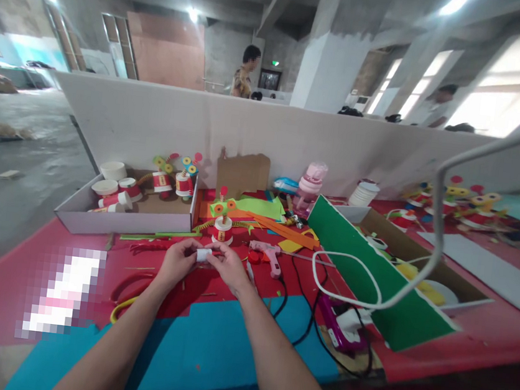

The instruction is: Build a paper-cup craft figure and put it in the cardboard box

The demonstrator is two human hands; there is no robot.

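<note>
Head view: nearest, a blue board (204,357) lies beneath the forearms, with a curved yellow handle (118,308) just beside the left one and a purple power strip (336,326) off to the right. Beyond the board, the left hand (179,265) and right hand (231,269) come close together without meeting, their fingertips pinching opposite ends of a small white roll (203,255). The roll sits level between them, over the red tabletop (205,281). Just past it stands a red-and-white cup figure (222,231); a pink glue gun (269,255) lies near the right hand. Farther back are a white-sided box (120,227) at left, a tilted green panel (360,263) at right and a pink bottle (310,187). Past the pale partition (156,117), a person (243,79) stands.
</note>
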